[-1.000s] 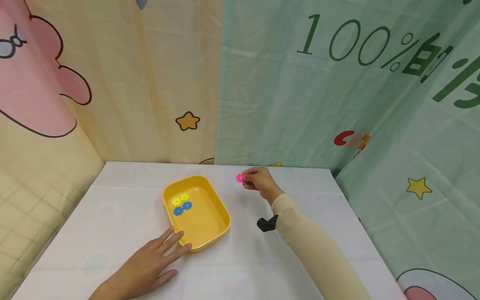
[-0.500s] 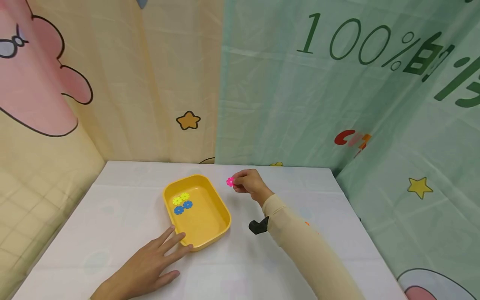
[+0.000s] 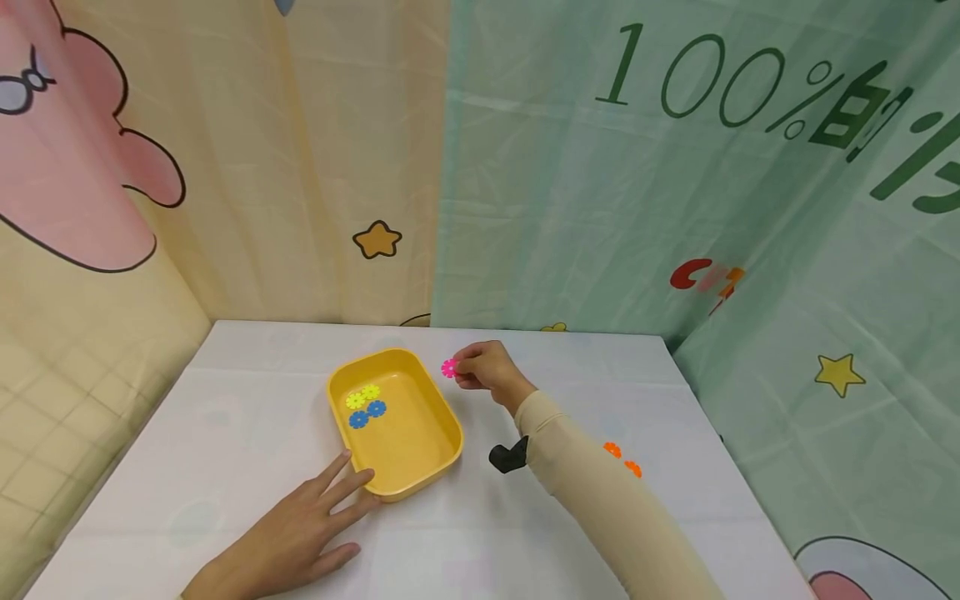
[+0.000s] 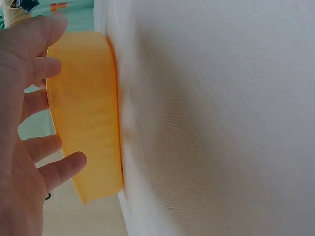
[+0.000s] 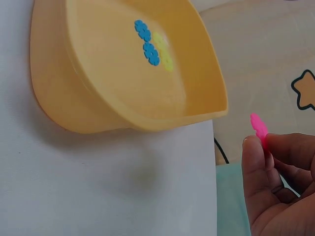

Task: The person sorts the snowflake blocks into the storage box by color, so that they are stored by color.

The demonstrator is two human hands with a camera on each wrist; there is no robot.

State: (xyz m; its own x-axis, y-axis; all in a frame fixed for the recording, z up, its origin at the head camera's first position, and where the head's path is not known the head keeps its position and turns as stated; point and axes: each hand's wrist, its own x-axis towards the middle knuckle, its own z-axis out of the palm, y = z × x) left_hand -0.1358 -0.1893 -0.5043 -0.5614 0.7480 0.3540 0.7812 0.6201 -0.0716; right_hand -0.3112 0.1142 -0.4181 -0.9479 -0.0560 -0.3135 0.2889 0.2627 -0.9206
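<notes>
Between thumb and forefinger my right hand (image 3: pixel 491 371) pinches a pink flower-shaped plastic disc (image 3: pixel 449 368), held in the air just right of the yellow tray's far end. The right wrist view shows this pink disc (image 5: pixel 258 129) edge-on at the fingertips. My left hand (image 3: pixel 300 525) lies with fingers spread at the near left side of the yellow tray (image 3: pixel 438 400). In the left wrist view its fingertips are at the tray's rim (image 4: pixel 51 105). Inside the tray lie two yellow flower discs (image 3: pixel 355 402) and two blue flower discs (image 3: pixel 358 419), on its left side.
Two orange flower discs (image 3: pixel 633 469) lie on the white table (image 3: pixel 247 400), partly behind the right sleeve (image 3: pixel 600 492). A black wrist camera mount (image 3: pixel 508 457) sticks out from that forearm. Printed curtains (image 3: pixel 525 208) hang behind and beside the table.
My right hand has moved left toward the tray with the pink disc. The orange discs have come into sight beside the sleeve. The left hand has stayed in place.
</notes>
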